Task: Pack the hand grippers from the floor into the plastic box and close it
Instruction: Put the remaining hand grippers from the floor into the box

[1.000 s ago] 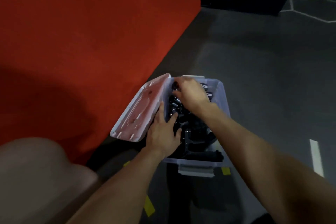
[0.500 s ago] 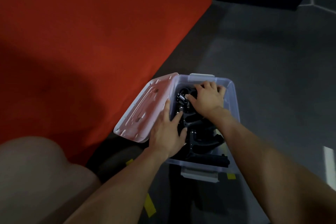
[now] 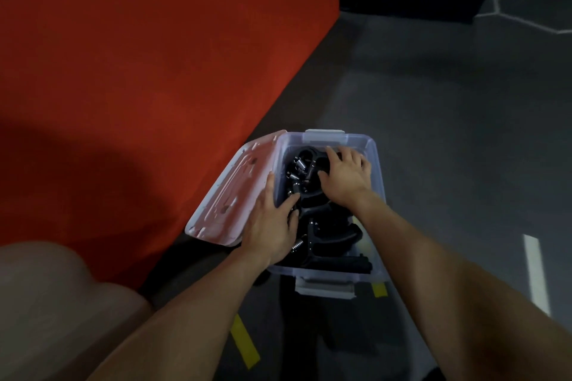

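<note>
Hand grippers piled in the open plastic box on the grey floor.

The black hand grippers [image 3: 322, 226] fill the plastic box [image 3: 376, 164]; the right hand [image 3: 345, 175] presses flat on them, the left hand [image 3: 272, 226] rests open-fingered at the tilted lid [image 3: 235, 192], beside red carpet [image 3: 139, 71].

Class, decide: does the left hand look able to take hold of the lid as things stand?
Probably yes. The left hand already lies against the open lid, fingers flat, with nothing between them.
</note>
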